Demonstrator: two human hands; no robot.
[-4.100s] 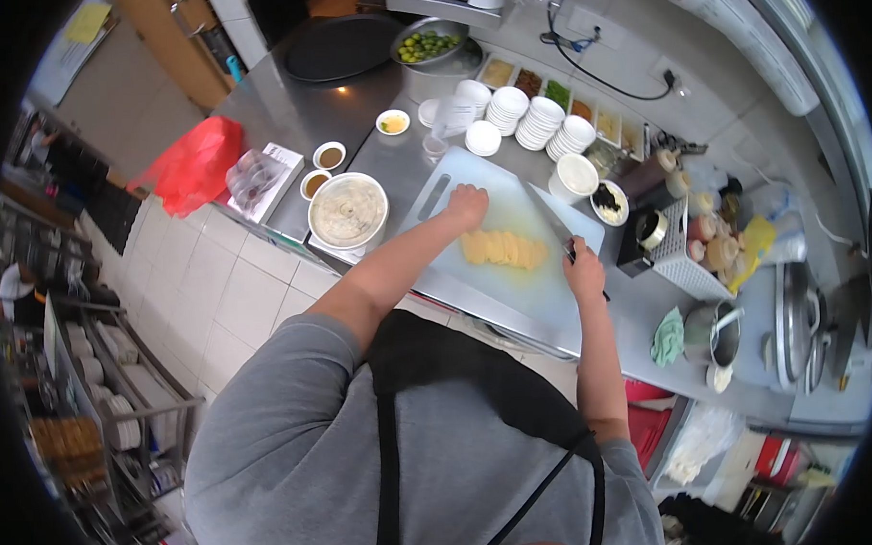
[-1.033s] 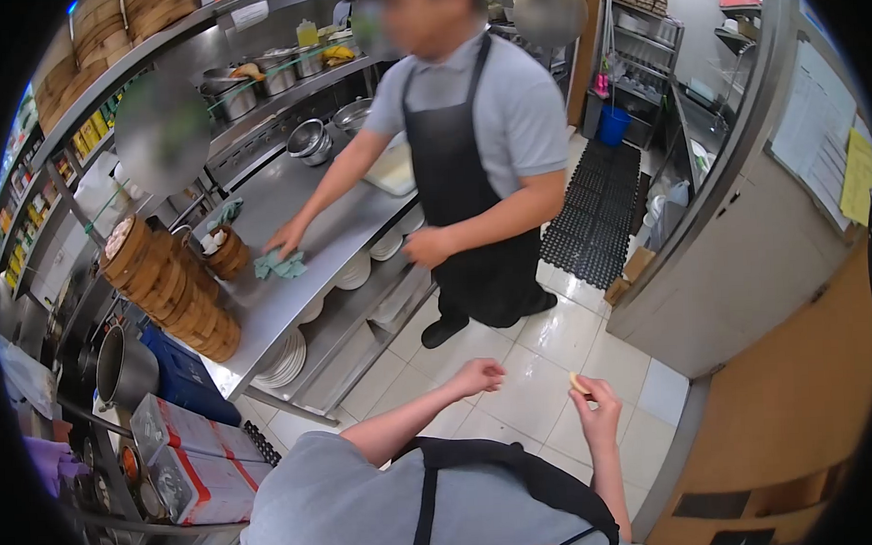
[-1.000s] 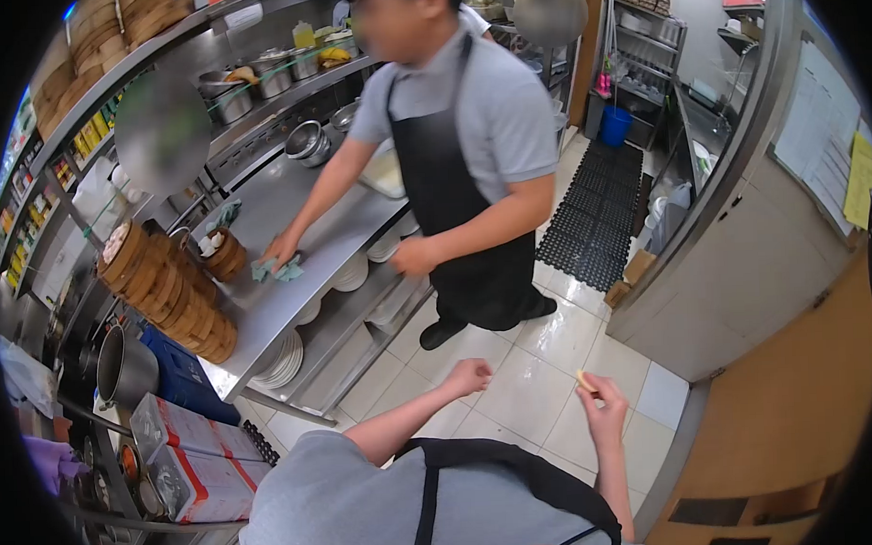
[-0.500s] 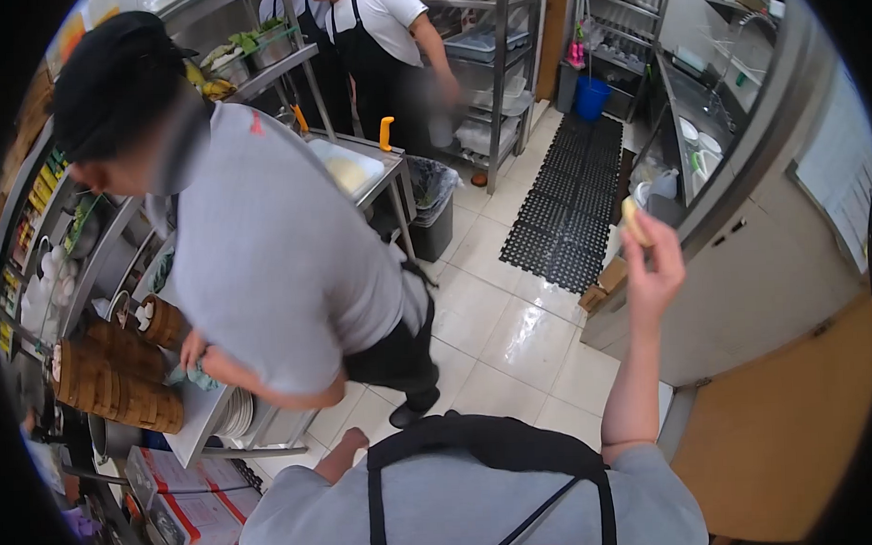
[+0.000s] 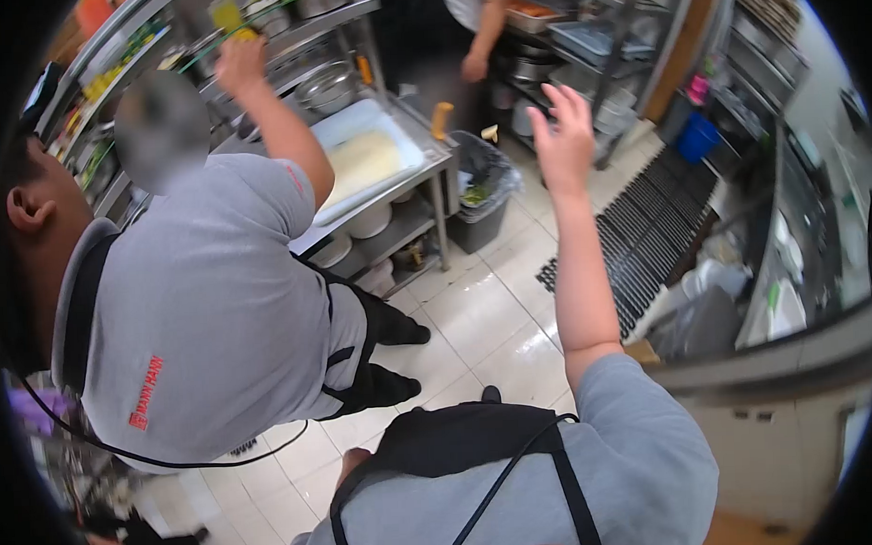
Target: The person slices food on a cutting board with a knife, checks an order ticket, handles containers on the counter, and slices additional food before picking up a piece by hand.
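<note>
My right hand [image 5: 564,138] is raised at the end of my outstretched arm, fingers apart and nothing in them. To its left a small pale yellow piece [image 5: 490,134], perhaps food, shows in the air, apart from my hand. Below that piece stands a grey bin [image 5: 482,223] with a clear liner and some green scraps inside. Only a bit of my left hand [image 5: 354,460] shows beside my black apron [image 5: 452,454]; its fingers are hidden.
Close on my left is a co-worker in a grey shirt [image 5: 206,281], one arm raised. A steel table [image 5: 423,167] carries a white tray [image 5: 328,209] of pale contents. Another person in a black apron [image 5: 423,42] stands behind. A black mat [image 5: 636,237] lies on the tiles.
My right hand has let go of the pale yellow piece, which is now left of it near the bin. My view has turned left, and the co-worker has straightened and raised an arm.
</note>
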